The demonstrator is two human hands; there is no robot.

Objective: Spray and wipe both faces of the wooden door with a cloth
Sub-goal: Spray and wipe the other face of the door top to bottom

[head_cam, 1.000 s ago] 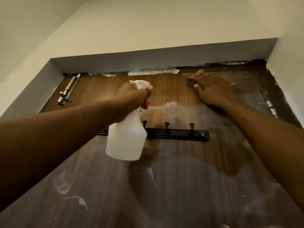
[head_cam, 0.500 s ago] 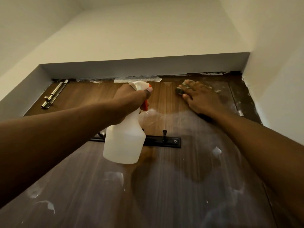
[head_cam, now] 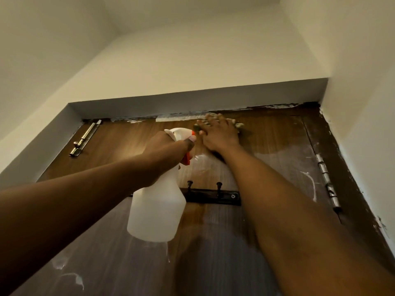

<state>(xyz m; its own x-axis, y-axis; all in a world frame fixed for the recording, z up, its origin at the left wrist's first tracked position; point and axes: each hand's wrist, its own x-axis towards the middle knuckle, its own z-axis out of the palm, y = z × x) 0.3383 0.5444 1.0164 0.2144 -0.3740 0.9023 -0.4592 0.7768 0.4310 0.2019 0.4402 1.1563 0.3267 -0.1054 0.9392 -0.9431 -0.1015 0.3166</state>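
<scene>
The right hand [head_cam: 218, 135] lies flat with its fingers spread, pressing the cloth [head_cam: 239, 125] against the door [head_cam: 119, 142] just under its top edge, a little right of the middle. Most of the cloth is hidden under the palm, and only scraps show past the fingertips. The left hand [head_cam: 166, 144] is curled round the neck of the spray bottle [head_cam: 156, 210], holding it upright just left of and below the right hand. Wet streaks spread right toward the hinge [head_cam: 327, 184], while drier-looking wood runs left toward the bolt [head_cam: 85, 137]. A stroke along the top edge would likely go left, and the bottle stands in that path, so it would need to drop clear
</scene>
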